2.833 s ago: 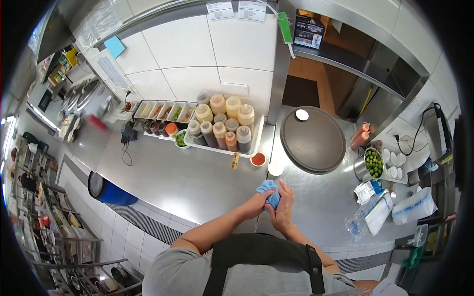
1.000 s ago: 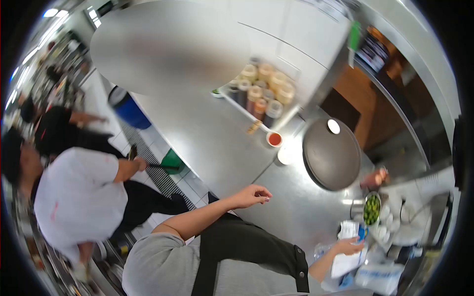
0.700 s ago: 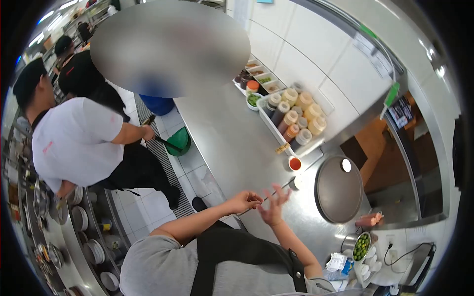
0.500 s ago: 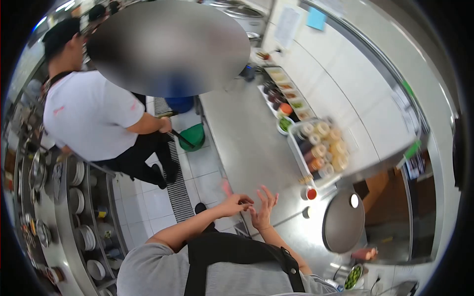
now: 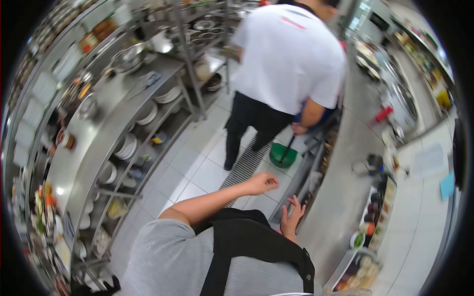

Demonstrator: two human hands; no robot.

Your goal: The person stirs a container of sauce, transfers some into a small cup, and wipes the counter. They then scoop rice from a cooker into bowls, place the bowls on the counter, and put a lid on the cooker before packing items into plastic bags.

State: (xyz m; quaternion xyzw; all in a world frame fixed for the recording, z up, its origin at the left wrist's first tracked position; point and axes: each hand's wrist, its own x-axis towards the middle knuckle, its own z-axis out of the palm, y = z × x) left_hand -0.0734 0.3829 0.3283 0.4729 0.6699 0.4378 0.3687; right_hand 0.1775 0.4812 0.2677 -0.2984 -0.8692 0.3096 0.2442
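Note:
My left hand [image 5: 262,183] is raised in front of my dark apron, over the floor, with its fingers curled loosely and nothing visible in them. To its right, my right hand [image 5: 293,215] is up beside the edge of the steel counter [image 5: 340,163], its fingers apart and holding nothing. The two hands do not touch. Beyond them, a person in a white shirt [image 5: 291,54] holds the handle of a green dustpan [image 5: 283,155] on the floor.
A long floor drain [image 5: 247,167] runs through the tiles. Shelves with stacked plates [image 5: 127,146] stand under the left counter [image 5: 74,163]. On the right are a tray of bottles [image 5: 355,271], a bowl of chopped greens [image 5: 357,240] and a red bottle [image 5: 383,114].
The view has swung left, so the left shelves show more and the round tray is out of sight. My hands have moved further apart. The person with the dustpan now appears ahead of me.

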